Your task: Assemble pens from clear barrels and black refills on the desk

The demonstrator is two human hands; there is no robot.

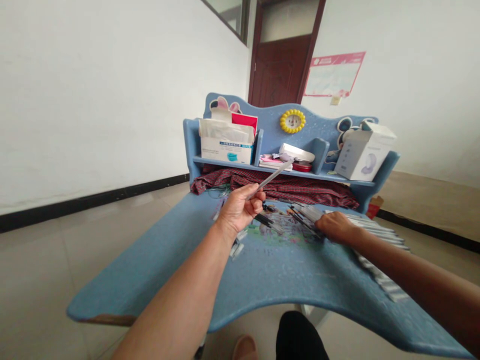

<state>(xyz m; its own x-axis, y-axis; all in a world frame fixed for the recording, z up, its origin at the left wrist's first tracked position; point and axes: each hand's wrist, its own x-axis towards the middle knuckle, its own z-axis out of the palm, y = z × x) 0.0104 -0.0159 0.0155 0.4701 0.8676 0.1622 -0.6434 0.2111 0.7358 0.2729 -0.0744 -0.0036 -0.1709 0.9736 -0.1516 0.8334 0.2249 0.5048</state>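
Note:
My left hand (242, 207) is closed around a slim translucent tube (276, 173), like a pen barrel, which slants up and to the right above the desk. Low over the desktop, my right hand (335, 226) has its fingers curled down at a pile of clear tubes (309, 213). What its fingertips grip is hidden. Thin black sticks (268, 221), like pen refills, lie between the two hands. Beyond my right wrist is a row of whitish pens or tubes (378, 230). A few short clear and grey pieces (237, 248) lie below my left hand.
The blue desk (157, 265) has a curved front edge. A checked cloth (300, 192) is bunched below its shelf. On the shelf stand a mask box (227, 147), a white box (363, 152), a red tin (302, 166) and a yellow-rimmed clock (293, 121).

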